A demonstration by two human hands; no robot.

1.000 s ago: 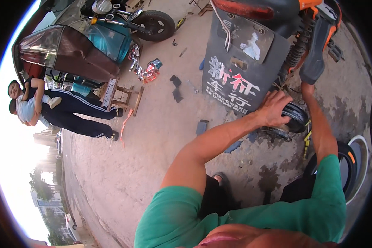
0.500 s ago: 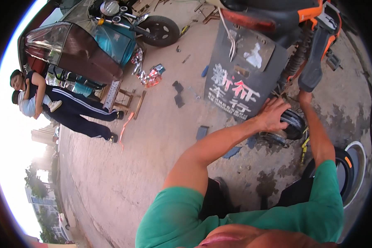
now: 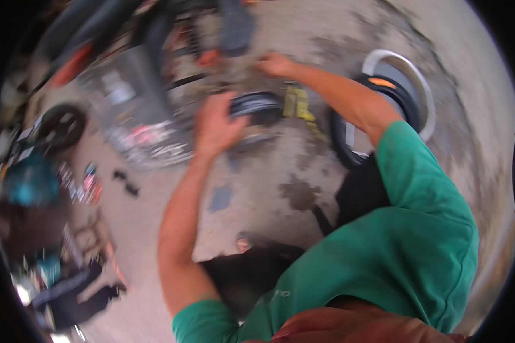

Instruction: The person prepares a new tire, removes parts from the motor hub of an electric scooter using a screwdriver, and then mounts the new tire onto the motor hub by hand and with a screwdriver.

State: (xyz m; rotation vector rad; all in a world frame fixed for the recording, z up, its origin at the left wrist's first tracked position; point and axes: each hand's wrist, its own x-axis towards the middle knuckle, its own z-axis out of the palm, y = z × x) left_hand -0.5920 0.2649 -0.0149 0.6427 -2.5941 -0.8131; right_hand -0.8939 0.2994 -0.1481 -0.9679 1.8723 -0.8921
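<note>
Your left hand (image 3: 214, 128): thumb spread, at the left edge of the wheel (image 3: 257, 110) | your right hand (image 3: 276, 64): beyond it, blurred, grip can't be told | wheel: beside the grey panel's (image 3: 140, 91) lower-right corner | best: steady it with 1 palm, fingers off the rim

And there sat the wheel (image 3: 261, 110), left hand (image 3: 218, 124) at its left side, right hand (image 3: 274, 64) just beyond it! The scooter panel (image 3: 149, 108) was left of both; a flat piece (image 3: 220, 198) lay on the ground (image 3: 146, 228) nearer the foot (image 3: 244, 244). Over toward the ground's right edge, a tyre (image 3: 340, 137) lay before a ring (image 3: 431, 107); toward the left, foil (image 3: 90, 187).
</note>
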